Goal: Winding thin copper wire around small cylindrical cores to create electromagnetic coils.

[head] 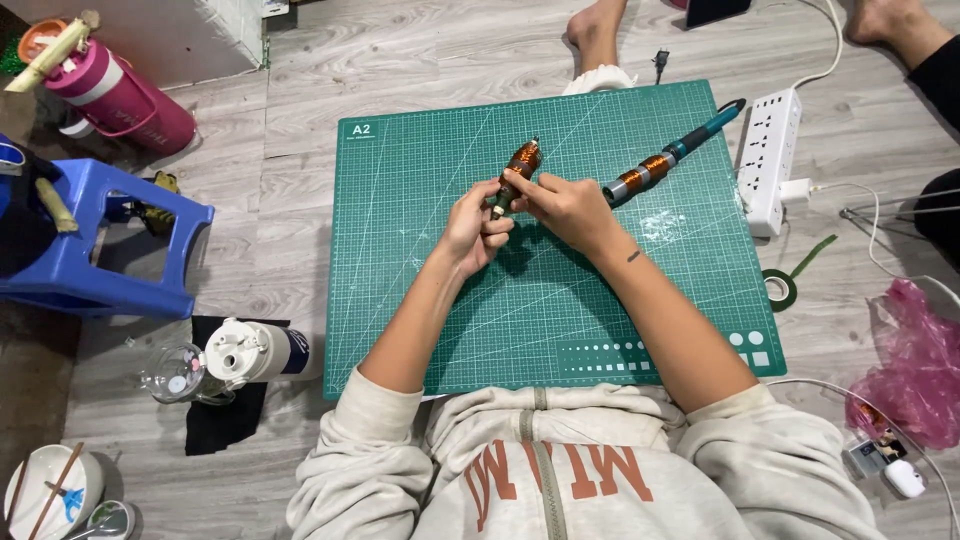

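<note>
Both my hands grip the copper coil (522,162) mid-mat: left hand (477,225) wraps its base, right hand (560,203) pinches the side. Green mat (420,300) w/ open room near its edges; soldering pen (668,160) just right.

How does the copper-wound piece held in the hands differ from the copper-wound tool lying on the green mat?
The held piece is short, lifted off the cutting mat and gripped by the left hand and right hand. The lying tool is longer, has a teal end, and rests untouched. Both carry orange-brown copper winding.
</note>
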